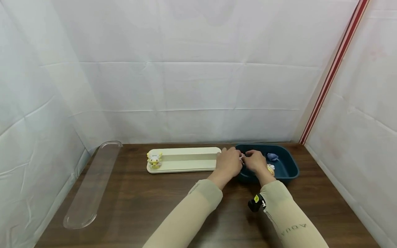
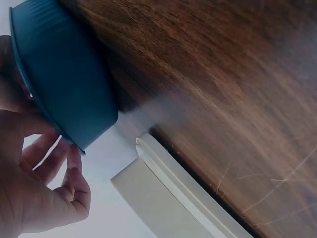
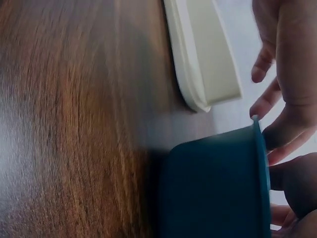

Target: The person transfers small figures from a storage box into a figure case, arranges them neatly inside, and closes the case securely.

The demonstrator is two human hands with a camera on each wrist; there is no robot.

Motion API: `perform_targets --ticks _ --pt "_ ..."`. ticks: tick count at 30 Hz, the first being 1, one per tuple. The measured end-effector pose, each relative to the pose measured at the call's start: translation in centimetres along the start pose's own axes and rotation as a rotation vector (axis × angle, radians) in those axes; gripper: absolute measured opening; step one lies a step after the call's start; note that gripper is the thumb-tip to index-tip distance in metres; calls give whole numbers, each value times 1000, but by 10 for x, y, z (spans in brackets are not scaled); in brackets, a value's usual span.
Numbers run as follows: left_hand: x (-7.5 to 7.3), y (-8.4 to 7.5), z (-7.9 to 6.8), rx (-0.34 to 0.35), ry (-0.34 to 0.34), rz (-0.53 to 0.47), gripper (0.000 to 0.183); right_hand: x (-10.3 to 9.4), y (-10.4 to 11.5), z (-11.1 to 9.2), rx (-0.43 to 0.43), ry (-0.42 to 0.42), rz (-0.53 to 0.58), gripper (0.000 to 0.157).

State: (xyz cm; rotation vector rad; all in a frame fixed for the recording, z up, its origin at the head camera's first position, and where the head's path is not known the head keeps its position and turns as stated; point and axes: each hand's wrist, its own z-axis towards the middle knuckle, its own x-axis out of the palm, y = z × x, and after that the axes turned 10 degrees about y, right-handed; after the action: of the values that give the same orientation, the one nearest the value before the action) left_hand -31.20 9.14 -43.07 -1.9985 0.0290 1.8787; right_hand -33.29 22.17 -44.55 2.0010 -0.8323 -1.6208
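In the head view my left hand point(image 1: 229, 162) and right hand point(image 1: 255, 162) meet over the left part of a dark teal basin point(image 1: 288, 168). Between their fingertips they pinch a small pink-and-white figurine point(image 1: 242, 156), mostly hidden by the fingers. In the left wrist view the fingers of the left hand point(image 2: 44, 178) bend close to the basin's rim point(image 2: 59, 131). The right wrist view shows the right thumb point(image 3: 299, 178) beyond the rim. A blue figurine point(image 1: 272, 157) and a yellow-and-white one point(image 1: 271, 169) lie in the basin.
Left of the basin is a long cream tray point(image 1: 186, 165), with a yellow-and-white figurine point(image 1: 154, 160) standing at its left end. A long clear plastic cover point(image 1: 93, 186) lies at the table's left. White cloth point(image 1: 198, 86) hangs behind the brown wooden table point(image 1: 149, 206).
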Motion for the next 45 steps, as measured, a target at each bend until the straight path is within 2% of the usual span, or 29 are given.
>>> perform_targets --ticks 4,9,16,25,32,39,45 --pt "7 -3 1 -3 33 110 22 3 -5 3 -12 -2 -78 45" --pt "14 -7 -2 -13 83 215 30 6 -6 1 -41 -14 -164 45" --pt "13 -11 -4 4 85 229 27 7 -4 -1 -55 -28 -165 41" --pt "18 -12 -1 2 75 194 34 6 -7 1 0 -5 -45 39" --pt "23 -12 -1 -11 45 98 29 3 -8 -2 30 -17 96 36" --pt "24 -13 -2 -25 13 51 23 -2 -11 -2 7 -26 145 38" --pt "24 -16 -3 -49 -41 1 15 -9 -11 -3 -8 -29 207 38"
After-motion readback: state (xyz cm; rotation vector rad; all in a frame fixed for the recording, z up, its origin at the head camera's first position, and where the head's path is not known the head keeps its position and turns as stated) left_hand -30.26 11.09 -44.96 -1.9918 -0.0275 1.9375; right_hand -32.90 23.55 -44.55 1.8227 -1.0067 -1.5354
